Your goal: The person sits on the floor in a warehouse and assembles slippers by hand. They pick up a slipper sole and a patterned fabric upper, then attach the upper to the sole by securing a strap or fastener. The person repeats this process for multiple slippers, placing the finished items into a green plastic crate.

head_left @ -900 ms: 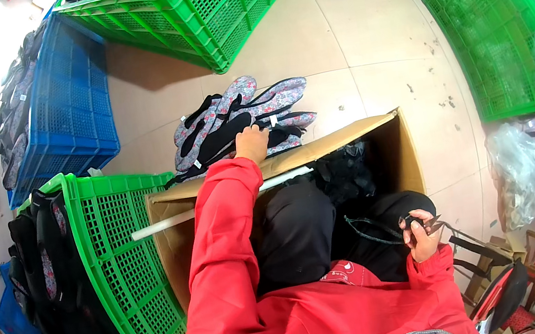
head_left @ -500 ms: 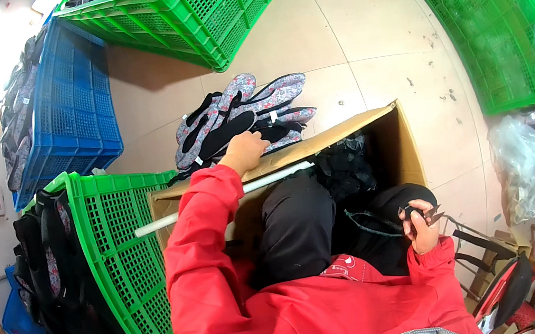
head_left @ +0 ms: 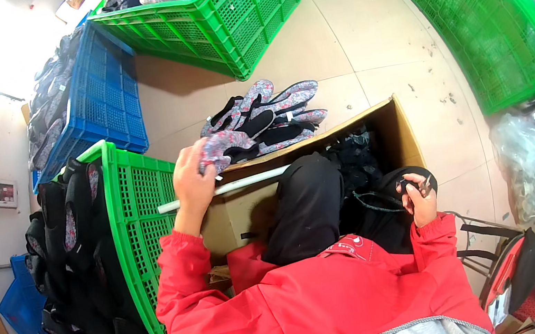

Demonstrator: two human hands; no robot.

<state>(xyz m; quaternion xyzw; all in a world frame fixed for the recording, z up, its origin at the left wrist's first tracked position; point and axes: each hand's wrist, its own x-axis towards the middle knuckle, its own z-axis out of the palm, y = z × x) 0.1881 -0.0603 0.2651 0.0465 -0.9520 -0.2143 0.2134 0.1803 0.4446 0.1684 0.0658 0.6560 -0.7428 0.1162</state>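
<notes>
My left hand (head_left: 193,182) grips a floral-patterned slipper (head_left: 226,149) with a black lining, its fingers closed round one end. The slipper is above the near edge of a pile of similar slippers (head_left: 295,97) on the floor. Close to my right knee, my right hand (head_left: 419,204) is closed on a small dark metal tool that looks like thread snips (head_left: 427,182); the fingers partly cover it. In front of me lies an open cardboard box (head_left: 408,137), with black crumpled material (head_left: 354,160) inside. A white tube (head_left: 249,182) runs along the box beneath my left hand.
A green crate (head_left: 140,222) full of black footwear (head_left: 89,258) stands close on my left. Beyond it is a blue crate (head_left: 104,88), with another green crate (head_left: 245,24) ahead. Further right are a tall green crate (head_left: 490,27), a clear plastic bag (head_left: 522,161) and a chair (head_left: 507,269).
My left hand has come back from the pile to the left, lifting a slipper. My right hand stays near my knee with the tool. The view has shifted slightly.
</notes>
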